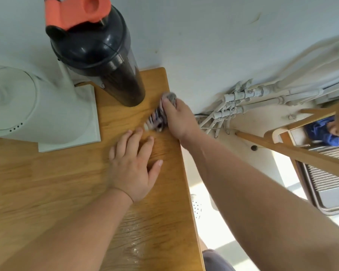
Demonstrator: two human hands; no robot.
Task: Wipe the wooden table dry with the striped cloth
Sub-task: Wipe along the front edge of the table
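Note:
The wooden table fills the left and lower part of the view. My right hand is closed on the striped cloth, which is bunched and blurred near the table's right edge, just right of the bottle's base. My left hand lies flat on the wood below the cloth, fingers spread, holding nothing. A wet patch with small droplets glistens on the wood near the bottom, between my forearms.
A tall dark shaker bottle with an orange flip lid stands at the table's back corner. A white appliance on a square base sits to the left. Beyond the right edge are white pipes, a wooden chair frame and the floor.

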